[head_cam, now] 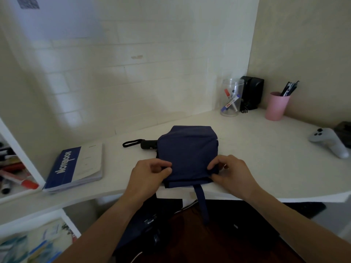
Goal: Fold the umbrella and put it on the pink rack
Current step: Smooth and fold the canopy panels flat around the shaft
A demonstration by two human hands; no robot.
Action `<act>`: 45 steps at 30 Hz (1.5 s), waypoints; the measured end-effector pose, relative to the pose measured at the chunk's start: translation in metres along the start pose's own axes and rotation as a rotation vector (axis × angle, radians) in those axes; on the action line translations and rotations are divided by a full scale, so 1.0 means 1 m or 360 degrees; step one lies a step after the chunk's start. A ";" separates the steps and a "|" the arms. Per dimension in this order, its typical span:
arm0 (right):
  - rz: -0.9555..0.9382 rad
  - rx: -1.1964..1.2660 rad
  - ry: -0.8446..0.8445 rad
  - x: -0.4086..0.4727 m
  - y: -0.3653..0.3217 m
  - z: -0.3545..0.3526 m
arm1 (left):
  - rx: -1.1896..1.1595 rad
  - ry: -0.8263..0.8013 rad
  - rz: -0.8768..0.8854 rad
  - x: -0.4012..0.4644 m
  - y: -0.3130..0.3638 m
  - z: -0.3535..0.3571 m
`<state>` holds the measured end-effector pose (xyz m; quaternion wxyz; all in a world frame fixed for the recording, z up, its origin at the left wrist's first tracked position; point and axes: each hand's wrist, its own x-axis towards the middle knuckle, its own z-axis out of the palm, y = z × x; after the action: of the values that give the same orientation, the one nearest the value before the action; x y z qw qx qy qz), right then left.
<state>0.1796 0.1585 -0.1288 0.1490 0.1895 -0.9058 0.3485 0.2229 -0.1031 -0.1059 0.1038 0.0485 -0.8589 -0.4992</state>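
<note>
Lying on the white desk (pixel 247 130), the navy umbrella (pixel 187 149) is pinched at its near corners by the left hand (pixel 150 172) and right hand (pixel 230 172).

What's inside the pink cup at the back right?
Several dark pens stick up out of the pink cup. Their lower ends, and anything else inside, are hidden by its wall.

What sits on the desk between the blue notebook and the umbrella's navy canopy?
In the head view, the umbrella's black handle and its wrist loop lie there; the rest of the desk between the notebook and the canopy is bare.
</note>
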 end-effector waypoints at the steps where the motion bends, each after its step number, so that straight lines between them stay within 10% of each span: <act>1: 0.0020 -0.0008 0.0000 0.001 0.000 -0.001 | 0.0060 0.0004 0.0018 -0.002 -0.003 -0.001; 17: -0.0870 -0.0467 -0.0063 -0.009 0.011 -0.018 | 0.1186 0.0114 0.0886 0.030 0.039 0.015; 23: -0.0930 -0.0448 -0.0109 -0.004 0.012 -0.021 | 0.0590 -0.0417 0.0418 0.037 0.088 0.038; 29: -0.0857 -0.0422 -0.0141 -0.006 0.016 -0.021 | 0.1643 -0.0295 0.0816 0.023 0.031 0.049; 38: -0.0566 -0.0487 -0.0026 0.026 -0.029 -0.022 | 0.1593 -0.0502 0.0721 0.021 -0.018 0.033; 45: -0.0337 -0.0825 -0.0932 0.020 -0.002 0.011 | 0.1443 -0.0945 0.0540 0.039 -0.010 0.014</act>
<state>0.1611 0.1446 -0.1271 -0.0373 0.3290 -0.9433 0.0226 0.1818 -0.1036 -0.1157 -0.0946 -0.1930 -0.9754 -0.0491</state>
